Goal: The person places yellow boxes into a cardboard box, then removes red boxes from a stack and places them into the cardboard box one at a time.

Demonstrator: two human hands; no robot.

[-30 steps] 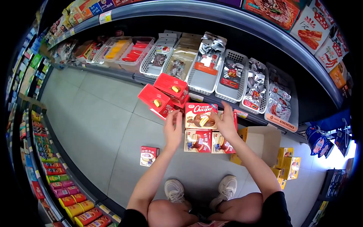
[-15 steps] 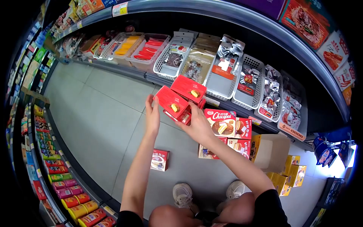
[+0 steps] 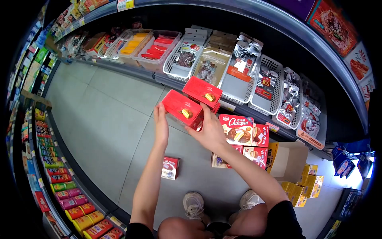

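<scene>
My left hand lies along the left side of a red chocolate pie box. Against its right side my right hand is wrapped, so the box sits between both hands. Directly behind it stands another red box, seemingly stacked on one more. To the right of my right hand, several Chocopai boxes are grouped on the floor. A single chocolate pie box lies nearer my feet, below the hands.
The low shelf ahead holds white baskets of foil packets and clear bins of red and yellow packs. An open cardboard carton and several yellow boxes stand at right. Another stocked shelf curves along the left.
The view has shifted slightly. My left hand has slid a little down the side of the red box; the right hand keeps its hold.
</scene>
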